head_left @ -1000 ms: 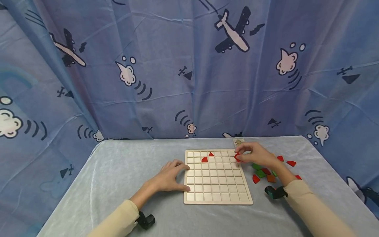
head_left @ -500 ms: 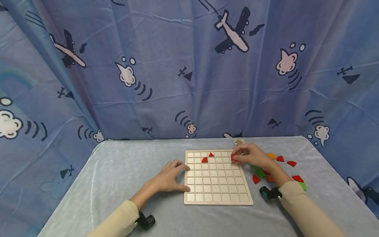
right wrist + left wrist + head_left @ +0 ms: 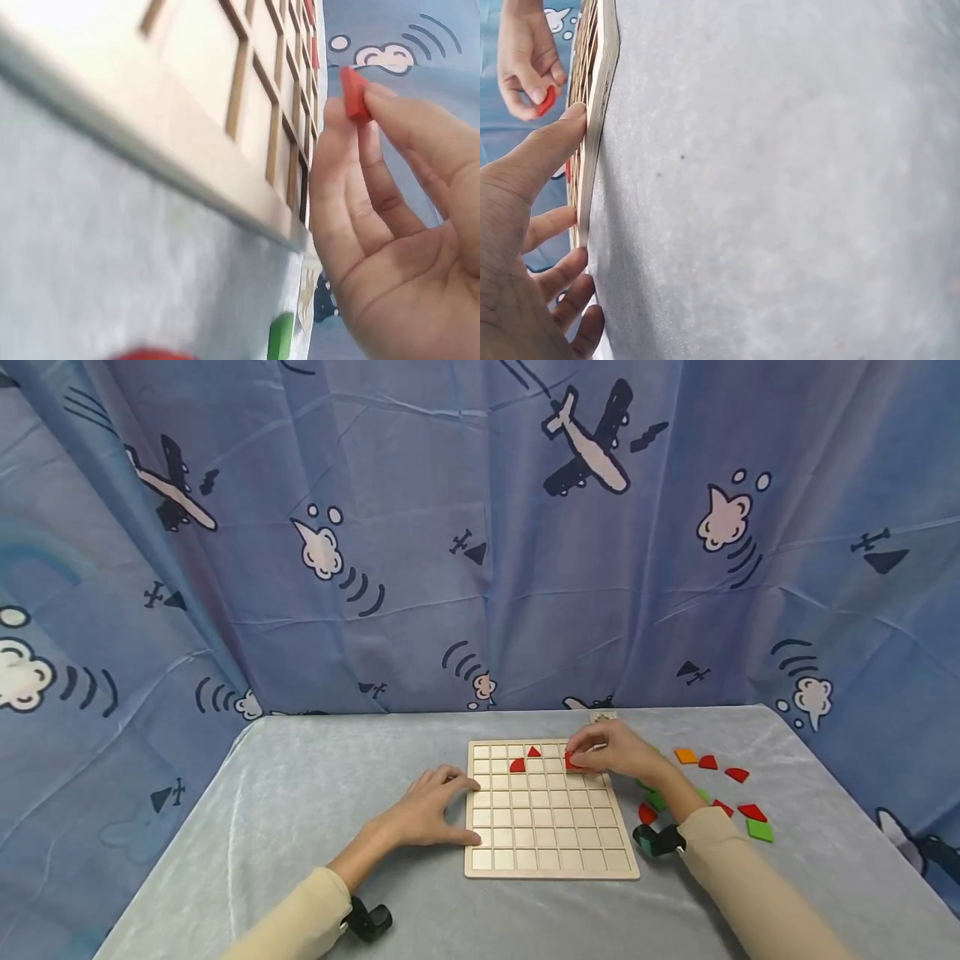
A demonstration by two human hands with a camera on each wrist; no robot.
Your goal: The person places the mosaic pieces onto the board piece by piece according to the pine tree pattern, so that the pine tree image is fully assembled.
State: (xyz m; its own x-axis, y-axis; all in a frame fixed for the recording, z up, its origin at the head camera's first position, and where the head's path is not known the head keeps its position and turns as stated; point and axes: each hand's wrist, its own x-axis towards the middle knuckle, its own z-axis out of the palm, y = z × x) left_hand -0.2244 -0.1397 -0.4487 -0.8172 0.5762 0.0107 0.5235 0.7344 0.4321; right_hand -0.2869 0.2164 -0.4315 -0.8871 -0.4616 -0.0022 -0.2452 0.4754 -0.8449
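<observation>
A pale wooden grid board (image 3: 551, 837) lies on the grey cloth. Two red pieces sit in its far rows: a small triangle (image 3: 533, 752) and a rounded, quarter-circle-like piece (image 3: 517, 766). My left hand (image 3: 429, 810) rests at the board's left edge, thumb and fingers spread along the rim. Thumb and fingers of my right hand (image 3: 615, 753) pinch a flat red piece (image 3: 355, 94) over the far right part of the grid. In the right wrist view it is held tilted above the cells, its full outline partly covered by the fingertips.
Loose flat pieces lie right of the board, among them an orange one (image 3: 685, 756), a green one (image 3: 759, 831) and several red ones, some hidden by the right forearm. A small printed card (image 3: 603, 716) lies behind the board. A patterned blue curtain (image 3: 420, 568) hangs behind the table.
My right hand has moved left with the red piece, from the board's right edge to over the grid. More loose pieces show at the right. The left hand stays put.
</observation>
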